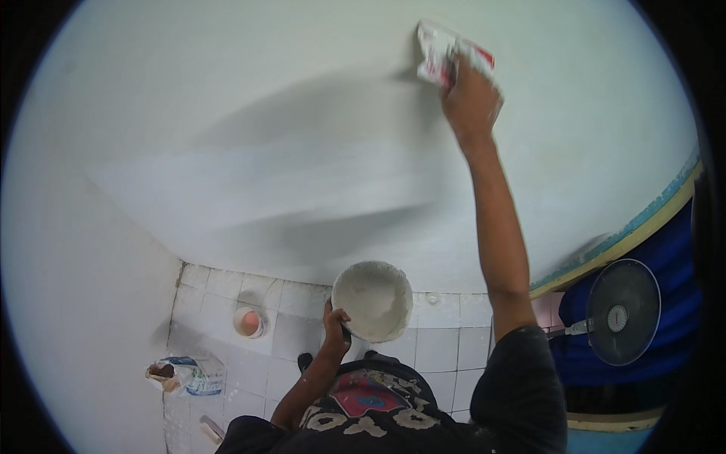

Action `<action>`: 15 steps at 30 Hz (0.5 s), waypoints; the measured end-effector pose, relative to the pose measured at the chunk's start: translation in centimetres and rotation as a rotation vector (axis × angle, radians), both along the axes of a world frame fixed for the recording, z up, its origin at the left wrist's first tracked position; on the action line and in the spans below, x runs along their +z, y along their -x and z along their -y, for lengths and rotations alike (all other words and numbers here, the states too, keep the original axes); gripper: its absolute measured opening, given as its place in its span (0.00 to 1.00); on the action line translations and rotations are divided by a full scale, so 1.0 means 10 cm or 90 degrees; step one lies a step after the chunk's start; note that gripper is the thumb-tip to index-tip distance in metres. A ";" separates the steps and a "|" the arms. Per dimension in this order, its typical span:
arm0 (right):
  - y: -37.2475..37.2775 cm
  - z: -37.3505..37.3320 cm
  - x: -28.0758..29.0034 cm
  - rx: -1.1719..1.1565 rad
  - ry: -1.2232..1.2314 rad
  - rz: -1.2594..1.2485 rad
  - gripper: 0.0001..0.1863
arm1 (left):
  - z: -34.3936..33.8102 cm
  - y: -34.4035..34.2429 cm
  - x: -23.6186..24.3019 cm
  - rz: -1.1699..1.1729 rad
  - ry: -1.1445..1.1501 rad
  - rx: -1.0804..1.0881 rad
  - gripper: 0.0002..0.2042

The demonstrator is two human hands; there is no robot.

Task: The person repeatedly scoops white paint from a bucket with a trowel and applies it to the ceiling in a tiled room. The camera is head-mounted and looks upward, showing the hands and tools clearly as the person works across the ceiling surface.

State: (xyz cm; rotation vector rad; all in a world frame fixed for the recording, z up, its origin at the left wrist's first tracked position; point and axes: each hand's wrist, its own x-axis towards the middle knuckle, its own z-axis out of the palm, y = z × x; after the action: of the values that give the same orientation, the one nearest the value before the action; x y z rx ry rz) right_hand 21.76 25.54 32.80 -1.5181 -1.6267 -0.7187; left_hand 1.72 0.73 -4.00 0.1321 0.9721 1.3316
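Observation:
My right hand (475,98) is raised high against the pale wall (318,113), its arm stretched out. The fingers are closed round a flat scraper (437,54), white with red patches and smeared with white; its edge is at the wall surface. Low down near my body, my left hand (336,321) grips the left side of a round bowl (372,301). A whitish-grey coating lines the inside and rim of this bowl. Part of the left fingers is hidden beneath it.
On the white tiled floor (435,348) stand a small white tub (249,322) with something pink inside and an opened bag (189,376). To the right are a round fan (624,312) and blue cloth (673,265) beyond a blue-and-yellow edge (628,227). Another wall (83,287) rises on the left.

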 end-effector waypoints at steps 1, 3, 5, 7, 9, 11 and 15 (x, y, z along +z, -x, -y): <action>-0.02 -0.03 -0.32 -0.006 0.019 0.012 0.22 | 0.00 0.03 0.02 0.016 -0.006 -0.002 0.36; -0.05 0.03 -1.10 0.043 -0.006 0.010 0.18 | -0.02 0.11 0.03 0.021 -0.026 -0.011 0.35; 0.03 0.22 -1.79 0.027 0.180 -0.010 0.23 | -0.08 0.28 0.13 0.001 -0.047 -0.024 0.35; 0.21 0.43 -2.20 0.041 0.205 -0.063 0.21 | -0.14 0.34 0.33 -0.028 -0.074 -0.034 0.35; 0.21 0.52 -2.54 0.107 0.285 -0.192 0.16 | -0.20 0.39 0.26 0.004 -0.076 -0.060 0.35; 0.47 0.89 -2.51 0.145 0.311 -0.261 0.09 | -0.19 0.53 0.09 0.026 -0.065 -0.060 0.36; 0.99 1.81 -2.44 0.258 0.474 -0.474 0.17 | -0.20 0.75 0.02 0.022 -0.068 -0.097 0.38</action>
State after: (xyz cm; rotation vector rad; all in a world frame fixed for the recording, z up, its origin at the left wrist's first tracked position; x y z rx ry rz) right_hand 11.88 7.44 8.36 -1.5683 -1.5634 0.6900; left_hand -5.79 2.77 -3.76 0.2590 0.8456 1.2418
